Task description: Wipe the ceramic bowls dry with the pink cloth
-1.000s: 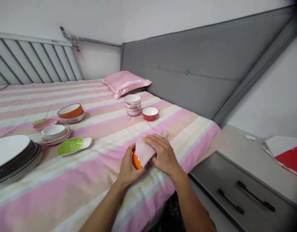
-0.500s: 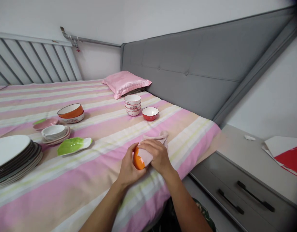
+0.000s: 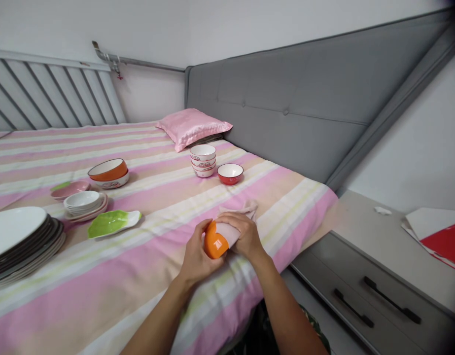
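Note:
An orange bowl [image 3: 214, 243] is held low over the near edge of the bed, its outer side facing me. My left hand [image 3: 198, 254] is closed around the bowl's left side. With my right hand [image 3: 245, 233] I grip a pale pink cloth [image 3: 229, 232] and press it on the bowl's right side; the cloth's loose end trails out behind that hand. Just beyond my hands stands a red bowl [image 3: 230, 174] with a white inside. Beside it is a stack of several white patterned bowls [image 3: 203, 161].
On the left of the striped bed are stacked plates [image 3: 16, 231], a green leaf-shaped dish [image 3: 111, 223], small white dishes [image 3: 84, 202], a pink dish [image 3: 70, 189] and a tilted orange bowl [image 3: 109, 170] on a white one. A pink pillow [image 3: 193, 125] lies behind. A grey nightstand [image 3: 360, 276] stands right.
My right hand and the cloth have slid slightly right across the bowl, so more of its orange side shows. My left hand holds nearly the same place.

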`<action>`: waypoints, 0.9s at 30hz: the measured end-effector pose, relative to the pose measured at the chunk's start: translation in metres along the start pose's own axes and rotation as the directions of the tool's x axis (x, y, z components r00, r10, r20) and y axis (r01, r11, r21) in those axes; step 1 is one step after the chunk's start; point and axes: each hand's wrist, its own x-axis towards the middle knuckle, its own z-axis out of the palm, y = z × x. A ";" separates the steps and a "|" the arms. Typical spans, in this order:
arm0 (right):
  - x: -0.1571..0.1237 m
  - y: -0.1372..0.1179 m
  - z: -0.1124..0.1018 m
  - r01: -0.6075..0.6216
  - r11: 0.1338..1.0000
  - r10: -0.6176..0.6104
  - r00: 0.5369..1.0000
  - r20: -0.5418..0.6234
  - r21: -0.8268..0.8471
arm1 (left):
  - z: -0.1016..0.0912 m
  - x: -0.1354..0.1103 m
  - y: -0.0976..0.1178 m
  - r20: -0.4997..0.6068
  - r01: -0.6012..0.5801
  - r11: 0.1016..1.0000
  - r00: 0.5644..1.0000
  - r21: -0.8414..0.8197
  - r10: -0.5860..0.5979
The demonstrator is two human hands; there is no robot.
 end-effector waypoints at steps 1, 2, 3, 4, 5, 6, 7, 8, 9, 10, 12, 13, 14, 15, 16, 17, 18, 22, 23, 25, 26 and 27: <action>0.000 0.001 0.000 -0.013 1.000 0.013 1.000 -0.009 0.021 | 0.000 0.000 0.000 0.001 -0.002 1.000 1.000 0.001 0.002; -0.001 0.002 0.000 -0.024 0.999 0.025 1.000 -0.017 0.044 | 0.000 0.000 0.000 0.002 -0.004 1.000 1.000 0.003 0.004; -0.001 0.003 0.000 -0.036 0.997 0.037 0.999 -0.021 0.070 | 0.000 0.000 0.001 0.004 -0.006 1.000 1.000 0.006 0.006; -0.001 0.004 0.000 -0.047 0.994 0.050 0.998 -0.027 0.097 | 0.000 0.000 0.001 0.005 -0.008 1.000 1.000 0.009 0.008; -0.002 0.006 0.001 -0.059 0.990 0.063 0.998 -0.030 0.125 | 0.000 0.000 0.001 0.006 -0.012 1.000 1.000 0.012 0.012; -0.003 0.008 0.001 -0.072 0.986 0.078 0.997 -0.029 0.152 | 0.000 0.000 0.001 0.006 -0.016 1.000 1.000 0.014 0.016; -0.003 0.010 0.002 -0.089 0.980 0.095 0.995 -0.028 0.181 | 0.000 0.001 0.001 0.007 -0.020 1.000 1.000 0.014 0.020; -0.003 0.012 0.003 -0.107 0.972 0.116 0.993 -0.031 0.209 | 0.000 0.001 0.001 0.008 -0.023 1.000 1.000 0.013 0.022; -0.004 0.014 0.003 -0.126 0.963 0.138 0.990 -0.035 0.238 | 0.000 0.001 0.001 0.009 -0.024 1.000 1.000 0.011 0.024; -0.004 0.016 0.004 -0.145 0.953 0.160 0.986 -0.037 0.266 | 0.000 0.001 0.001 0.011 -0.025 1.000 1.000 0.009 0.025; -0.005 0.020 0.005 -0.176 0.932 0.197 0.980 -0.035 0.318 | 0.000 0.001 0.000 0.016 -0.027 1.000 1.000 0.007 0.027; -0.005 0.022 0.006 -0.187 0.921 0.209 0.978 -0.027 0.340 | 0.000 0.001 -0.001 0.018 -0.030 1.000 0.999 0.008 0.029; -0.005 0.024 0.006 -0.200 0.912 0.219 0.976 -0.015 0.358 | -0.001 0.001 -0.001 0.019 -0.031 0.999 0.999 0.009 0.031; -0.005 0.025 0.007 -0.212 0.904 0.230 0.973 -0.006 0.371 | -0.001 0.001 -0.001 0.020 -0.031 0.999 0.999 0.010 0.031; -0.005 0.027 0.007 -0.224 0.897 0.242 0.970 0.000 0.381 | -0.001 0.001 -0.001 0.020 -0.030 0.999 0.999 0.011 0.030; -0.006 0.028 0.007 -0.236 0.891 0.256 0.967 0.001 0.387 | -0.001 0.001 -0.001 0.020 -0.029 1.000 0.999 0.011 0.029; -0.006 0.029 0.008 -0.249 0.886 0.269 0.963 0.004 0.392 | -0.001 0.001 -0.001 0.020 -0.028 1.000 0.999 0.011 0.028; -0.006 0.033 0.010 -0.295 0.863 0.324 0.946 -0.001 0.410 | -0.002 0.001 0.000 0.022 -0.025 1.000 0.999 0.006 0.025; -0.006 0.034 0.010 -0.304 0.859 0.334 0.942 -0.003 0.411 | -0.002 0.001 0.000 0.024 -0.024 1.000 0.999 0.006 0.024; -0.005 0.035 0.011 -0.312 0.856 0.345 0.939 -0.007 0.411 | -0.002 0.001 -0.001 0.026 -0.024 1.000 0.999 0.006 0.024; -0.005 0.036 0.011 -0.314 0.857 0.346 0.938 -0.007 0.409 | -0.002 0.001 -0.001 0.026 -0.024 1.000 0.999 0.006 0.024; -0.005 0.036 0.011 -0.314 0.858 0.347 0.938 -0.009 0.407 | -0.002 0.001 -0.001 0.026 -0.022 1.000 0.999 0.006 0.022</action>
